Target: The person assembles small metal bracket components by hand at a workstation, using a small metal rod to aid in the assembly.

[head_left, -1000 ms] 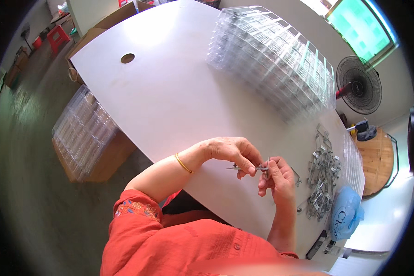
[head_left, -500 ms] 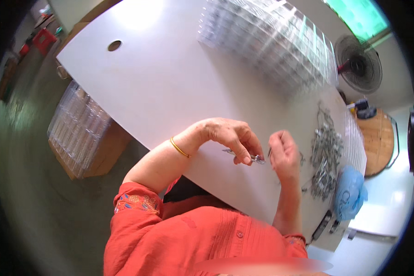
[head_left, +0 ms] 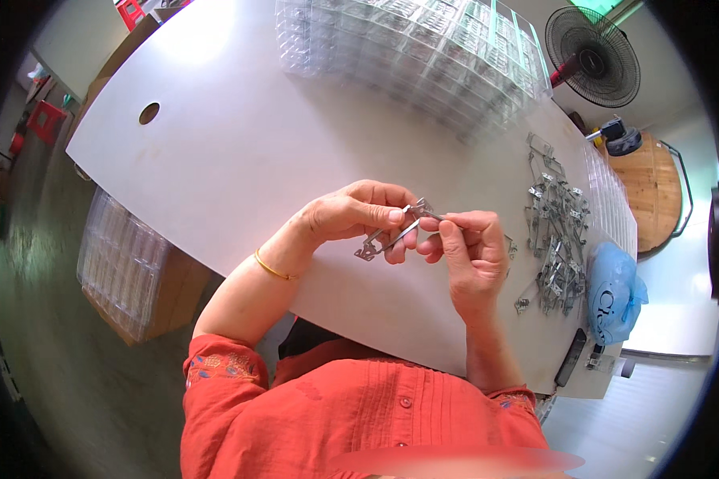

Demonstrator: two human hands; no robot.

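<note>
My left hand (head_left: 369, 214) holds a small grey metal bracket (head_left: 367, 248) with thin arms between thumb and fingers, above the white table (head_left: 240, 172). Close beside it, my right hand (head_left: 473, 254) pinches a thin metal piece (head_left: 430, 212) at the top of the bracket, thumb against forefinger. Whether that piece belongs to the bracket or is separate, I cannot tell. To the right of my right hand lies a loose pile of similar metal brackets (head_left: 558, 239). A single small metal part (head_left: 510, 246) rests between that pile and my hand.
Clear plastic trays filled with metal parts (head_left: 423, 56) stand stacked at the back. On the right are flat clear trays (head_left: 609, 191), a blue plastic bag (head_left: 615, 291) and a black object (head_left: 570, 358). A fan (head_left: 593, 57) stands beyond. More clear trays (head_left: 120, 259) top a cardboard box (head_left: 176, 291) lower left.
My hands have come together; my right hand, apart before, now grips metal at the left hand's bracket. The bracket has turned more upright. The whole view has shifted a little.
</note>
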